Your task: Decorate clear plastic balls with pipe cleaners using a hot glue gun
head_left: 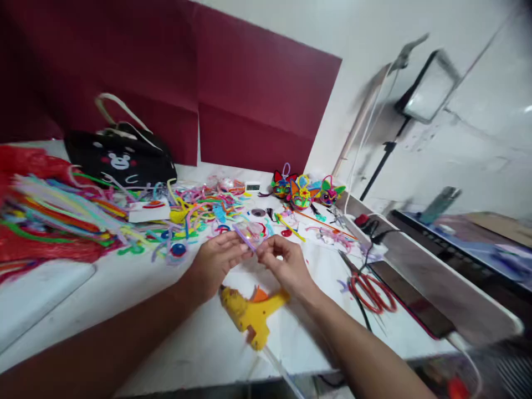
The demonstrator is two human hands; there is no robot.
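My left hand (pixel 216 261) and my right hand (pixel 286 265) meet over the middle of the white table (pixel 174 338). Both pinch a thin lilac pipe cleaner (pixel 245 238) between fingertips, the fingers closed round it. Just under my wrists lies a yellow glue gun (pixel 253 316) with an orange trigger, its nozzle towards the left. A loose heap of coloured pipe cleaners (pixel 199 210) spreads right behind my hands.
Bundled pipe cleaners in red netting (pixel 45 221) lie at the left, a black bag (pixel 120 158) behind them. Three finished colourful masks (pixel 305 191) stand at the back. Red scissors (pixel 372 291) and black cables lie at the right, by a phone (pixel 409 302).
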